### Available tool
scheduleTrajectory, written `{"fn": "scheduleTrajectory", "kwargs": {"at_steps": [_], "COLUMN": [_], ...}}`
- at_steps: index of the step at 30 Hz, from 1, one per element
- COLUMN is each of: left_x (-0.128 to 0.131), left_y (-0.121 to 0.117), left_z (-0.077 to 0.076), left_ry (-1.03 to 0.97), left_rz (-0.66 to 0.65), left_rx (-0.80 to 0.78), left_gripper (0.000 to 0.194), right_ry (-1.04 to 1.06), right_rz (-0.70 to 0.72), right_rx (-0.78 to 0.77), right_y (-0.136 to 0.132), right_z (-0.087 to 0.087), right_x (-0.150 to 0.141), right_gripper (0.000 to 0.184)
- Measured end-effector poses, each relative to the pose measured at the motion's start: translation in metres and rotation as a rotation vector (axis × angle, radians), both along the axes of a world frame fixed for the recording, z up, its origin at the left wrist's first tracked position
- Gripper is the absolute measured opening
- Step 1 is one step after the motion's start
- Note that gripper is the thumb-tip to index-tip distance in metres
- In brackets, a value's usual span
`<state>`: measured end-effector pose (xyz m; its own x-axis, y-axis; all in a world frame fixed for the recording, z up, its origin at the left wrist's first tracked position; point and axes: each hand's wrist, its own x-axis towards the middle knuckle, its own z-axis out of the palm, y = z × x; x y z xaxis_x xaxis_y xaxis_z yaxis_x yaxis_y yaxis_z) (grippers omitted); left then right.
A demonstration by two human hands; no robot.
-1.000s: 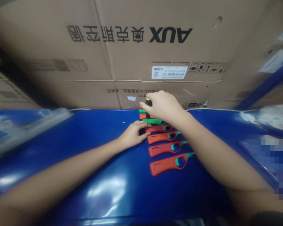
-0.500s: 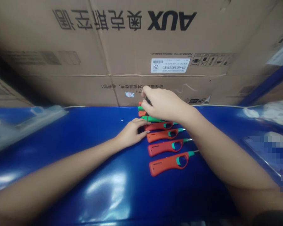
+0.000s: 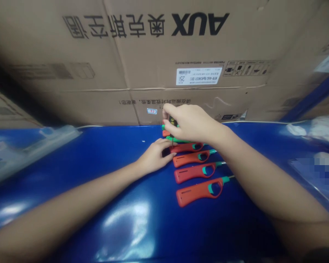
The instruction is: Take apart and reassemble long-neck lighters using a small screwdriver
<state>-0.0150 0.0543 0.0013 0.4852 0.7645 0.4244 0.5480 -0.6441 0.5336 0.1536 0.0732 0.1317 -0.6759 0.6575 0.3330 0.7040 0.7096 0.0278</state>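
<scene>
Several gas lighters with long handles and metal tips lie in a row on the blue table. My left hand [image 3: 153, 157] pinches the butt end of a red lighter [image 3: 185, 147] between thumb and fingers, keeping it on the table. In my right hand [image 3: 196, 122], a screwdriver [image 3: 173, 122] with a dark, yellow-marked handle is held upright. Its thin shaft points down to the butt of that red lighter; the exact contact is too small to make out. Beyond it lies a green lighter [image 3: 178, 140], partly covered by my right hand. Nearer me is an orange lighter [image 3: 190, 159].
Behind the row stands a large cardboard box [image 3: 142, 73] with upside-down print. The blue table [image 3: 98, 219] reflects light near its front. A clear plastic bag [image 3: 44, 149] lies to the left. A red-orange lighter [image 3: 193, 191] is closest to me.
The view has shifted slightly, so the lighters appear a little further right. Both hands keep their holds, and the screwdriver stays over the same red lighter.
</scene>
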Motion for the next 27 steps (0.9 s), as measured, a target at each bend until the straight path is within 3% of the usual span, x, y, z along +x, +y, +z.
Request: {"fn": "scheduleTrajectory", "kwargs": {"at_steps": [13,27], "left_x": [0.000,-0.003], "left_y": [-0.001,0.001], "left_z": [-0.001,-0.008], "left_ry": [0.014,-0.038], "left_rz": [0.035,0.055], "left_rx": [0.007,0.006], "left_gripper": [0.020,0.022], "right_ry": [-0.022,-0.046], "right_rz": [-0.044,-0.023], "right_rx": [-0.029,-0.072], "right_y": [0.008,0.003], "right_z": [0.002,0.010], "right_x": [0.008,0.012], "right_gripper": [0.038,0.031]}}
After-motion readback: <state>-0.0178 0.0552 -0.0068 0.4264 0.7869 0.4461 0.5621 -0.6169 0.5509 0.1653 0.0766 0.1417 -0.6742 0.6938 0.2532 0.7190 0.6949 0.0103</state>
